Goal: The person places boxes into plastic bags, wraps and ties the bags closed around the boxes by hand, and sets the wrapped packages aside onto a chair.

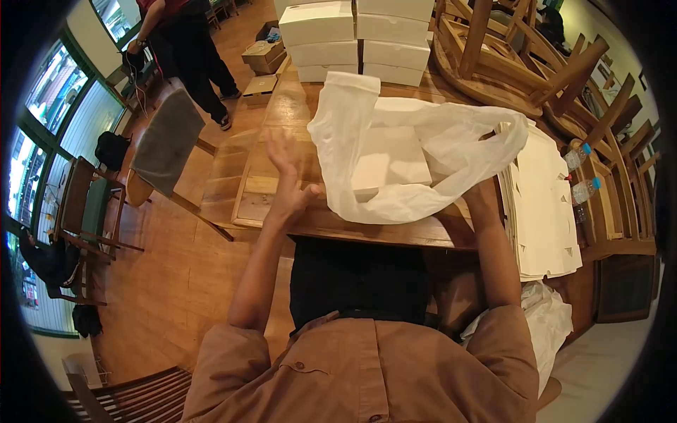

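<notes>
A white plastic bag (338, 134) lies with its mouth spread wide on the wooden table, and a white cardboard box (393, 156) sits inside it. My left hand (288, 180) is just left of the bag, fingers spread and a little blurred, holding nothing. On the other side, my right hand (482, 194) reaches to the bag's right edge. The bag covers its fingers, so their grip does not show.
White boxes (321, 53) stand stacked at the table's (264, 190) far side. To the right are flat cardboard sheets (539, 204), water bottles (585, 189) and upturned wooden chairs (493, 56). A person (187, 49) stands at the back left, beyond a grey-backed chair (176, 141).
</notes>
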Demonstrator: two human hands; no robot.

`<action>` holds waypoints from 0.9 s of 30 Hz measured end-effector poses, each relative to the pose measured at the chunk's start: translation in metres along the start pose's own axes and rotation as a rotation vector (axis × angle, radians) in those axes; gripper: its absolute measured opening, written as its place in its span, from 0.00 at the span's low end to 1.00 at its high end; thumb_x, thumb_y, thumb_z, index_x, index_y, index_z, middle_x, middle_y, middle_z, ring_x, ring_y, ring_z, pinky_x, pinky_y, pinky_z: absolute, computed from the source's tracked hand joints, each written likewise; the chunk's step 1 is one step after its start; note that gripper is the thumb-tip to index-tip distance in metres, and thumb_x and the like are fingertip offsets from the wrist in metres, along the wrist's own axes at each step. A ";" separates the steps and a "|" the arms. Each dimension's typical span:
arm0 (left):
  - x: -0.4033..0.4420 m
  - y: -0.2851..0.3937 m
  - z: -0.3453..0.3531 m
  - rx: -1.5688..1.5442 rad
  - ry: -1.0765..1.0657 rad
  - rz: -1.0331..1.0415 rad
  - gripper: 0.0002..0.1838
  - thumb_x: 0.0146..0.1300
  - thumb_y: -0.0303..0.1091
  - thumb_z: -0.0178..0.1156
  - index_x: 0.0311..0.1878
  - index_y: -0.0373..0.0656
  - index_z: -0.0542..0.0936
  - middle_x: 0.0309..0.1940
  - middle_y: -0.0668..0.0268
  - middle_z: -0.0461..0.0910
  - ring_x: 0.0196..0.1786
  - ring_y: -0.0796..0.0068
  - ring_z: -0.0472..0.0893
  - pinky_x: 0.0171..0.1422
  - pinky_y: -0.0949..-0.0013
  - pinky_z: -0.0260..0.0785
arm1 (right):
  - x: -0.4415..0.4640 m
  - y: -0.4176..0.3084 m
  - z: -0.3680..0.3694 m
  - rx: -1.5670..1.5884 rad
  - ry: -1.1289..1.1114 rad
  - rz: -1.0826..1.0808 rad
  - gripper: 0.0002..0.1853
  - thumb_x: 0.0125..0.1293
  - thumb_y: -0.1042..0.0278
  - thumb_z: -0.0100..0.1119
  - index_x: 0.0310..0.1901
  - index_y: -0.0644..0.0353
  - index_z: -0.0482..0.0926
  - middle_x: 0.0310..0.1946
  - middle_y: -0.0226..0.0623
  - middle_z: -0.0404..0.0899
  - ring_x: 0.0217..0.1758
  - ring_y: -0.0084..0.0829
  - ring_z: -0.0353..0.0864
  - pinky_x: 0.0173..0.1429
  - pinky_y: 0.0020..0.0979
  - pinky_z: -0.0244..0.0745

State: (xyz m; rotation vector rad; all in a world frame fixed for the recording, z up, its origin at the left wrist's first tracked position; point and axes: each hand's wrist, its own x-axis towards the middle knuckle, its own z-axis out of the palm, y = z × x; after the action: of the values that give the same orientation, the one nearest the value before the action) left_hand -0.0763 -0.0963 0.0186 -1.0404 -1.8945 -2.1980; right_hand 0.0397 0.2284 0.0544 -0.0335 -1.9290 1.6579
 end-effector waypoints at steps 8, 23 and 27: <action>0.012 -0.009 0.003 -0.006 -0.340 -0.156 0.88 0.36 0.71 0.79 0.77 0.54 0.15 0.81 0.43 0.40 0.83 0.48 0.46 0.84 0.50 0.40 | 0.001 0.006 0.024 0.025 -0.294 0.007 0.26 0.70 0.68 0.63 0.67 0.65 0.69 0.58 0.37 0.77 0.58 0.26 0.77 0.63 0.30 0.74; 0.024 -0.023 0.017 0.124 -0.277 -0.318 0.35 0.80 0.55 0.42 0.73 0.30 0.62 0.66 0.48 0.72 0.68 0.60 0.72 0.72 0.60 0.63 | 0.039 0.081 0.044 0.122 -0.059 0.224 0.12 0.78 0.66 0.53 0.52 0.63 0.81 0.40 0.25 0.84 0.40 0.15 0.79 0.45 0.23 0.76; 0.024 -0.038 0.015 0.023 -0.208 -0.436 0.38 0.81 0.58 0.35 0.72 0.29 0.63 0.66 0.49 0.73 0.67 0.61 0.73 0.72 0.62 0.63 | 0.041 0.068 0.047 -0.119 0.107 0.053 0.11 0.74 0.70 0.56 0.53 0.64 0.81 0.44 0.30 0.85 0.46 0.23 0.83 0.50 0.28 0.78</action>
State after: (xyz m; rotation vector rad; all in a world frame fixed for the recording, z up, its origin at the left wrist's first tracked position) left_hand -0.1053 -0.0650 -0.0012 -0.9585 -2.4317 -2.3473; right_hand -0.0391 0.2171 0.0068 -0.2171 -1.9578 1.5405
